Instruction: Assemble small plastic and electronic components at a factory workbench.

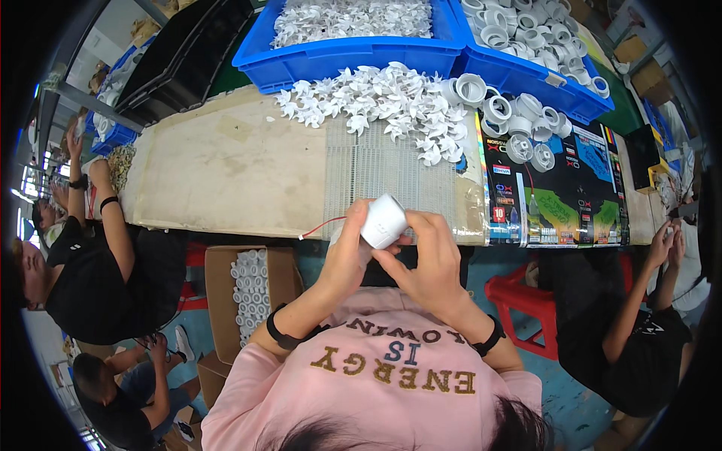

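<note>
Two hands meet above the counter (226, 165) edge: the left hand (347, 252) and the right hand (430, 259) both grip a white cylindrical housing (383, 220) with a red wire (322, 227); white fan blades (376, 101) are heaped beyond

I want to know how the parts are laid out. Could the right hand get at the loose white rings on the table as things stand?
Probably not at once: the right hand is holding the white cylinder together with the left hand. Nothing stands between it and the rings.
</note>
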`<action>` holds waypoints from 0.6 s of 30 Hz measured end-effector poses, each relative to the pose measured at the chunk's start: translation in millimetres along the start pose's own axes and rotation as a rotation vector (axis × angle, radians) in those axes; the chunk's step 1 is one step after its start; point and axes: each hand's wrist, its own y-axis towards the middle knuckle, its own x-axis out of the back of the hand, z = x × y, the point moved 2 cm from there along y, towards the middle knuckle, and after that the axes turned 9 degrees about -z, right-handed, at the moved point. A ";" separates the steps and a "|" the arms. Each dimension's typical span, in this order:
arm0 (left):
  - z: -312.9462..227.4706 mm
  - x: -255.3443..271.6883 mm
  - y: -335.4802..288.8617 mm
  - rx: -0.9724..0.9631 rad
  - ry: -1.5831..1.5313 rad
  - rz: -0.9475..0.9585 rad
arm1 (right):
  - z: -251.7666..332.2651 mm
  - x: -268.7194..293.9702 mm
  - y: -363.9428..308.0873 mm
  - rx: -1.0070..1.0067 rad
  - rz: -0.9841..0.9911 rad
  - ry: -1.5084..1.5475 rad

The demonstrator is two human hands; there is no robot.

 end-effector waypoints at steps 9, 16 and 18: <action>-20.2 9.1 5.1 -0.710 0.436 0.130 | 10.2 5.0 -5.2 0.025 0.144 0.086; -19.5 10.5 -0.1 -0.708 0.421 0.131 | 16.3 5.2 -4.4 0.061 0.139 0.088; -19.1 11.7 3.2 -0.716 0.427 0.147 | 17.5 5.2 -4.3 0.068 0.137 0.075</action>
